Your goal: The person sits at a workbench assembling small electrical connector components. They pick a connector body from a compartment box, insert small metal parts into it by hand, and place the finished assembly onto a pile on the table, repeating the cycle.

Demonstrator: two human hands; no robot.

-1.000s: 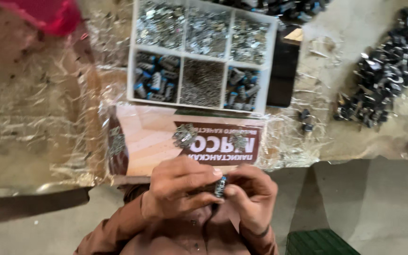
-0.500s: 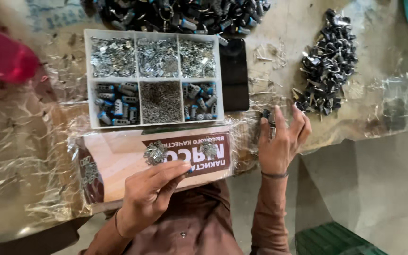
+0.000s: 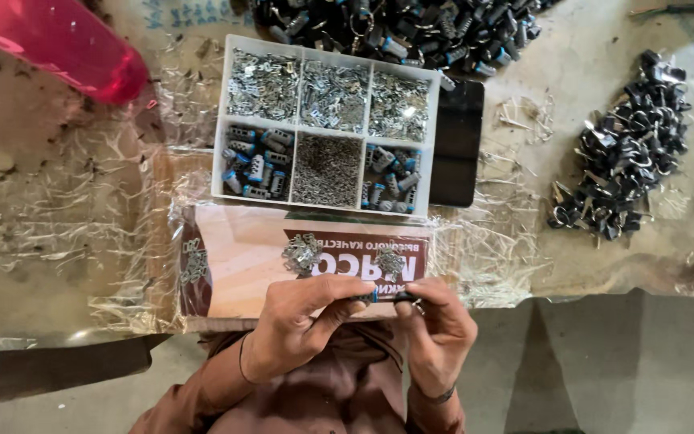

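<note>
My left hand (image 3: 299,321) and my right hand (image 3: 439,329) meet at the near edge of the table, over a printed cardboard sheet (image 3: 242,257). Between their fingertips they pinch a small black part with a blue end (image 3: 379,296). Two little heaps of metal clips (image 3: 303,251) lie on the cardboard just beyond my fingers. Behind it stands a white compartment tray (image 3: 217,145) holding silver clips, fine metal bits and blue-and-grey parts.
A heap of black assembled parts (image 3: 624,173) lies at the right, and another heap (image 3: 395,32) at the far edge. A pink plastic container (image 3: 66,52) sits far left. A black flat object (image 3: 458,145) adjoins the tray. Crinkled clear film (image 3: 66,241) covers the table.
My right hand has come back from the table at the right and joined my left hand. Both now pinch a small part at the near edge.
</note>
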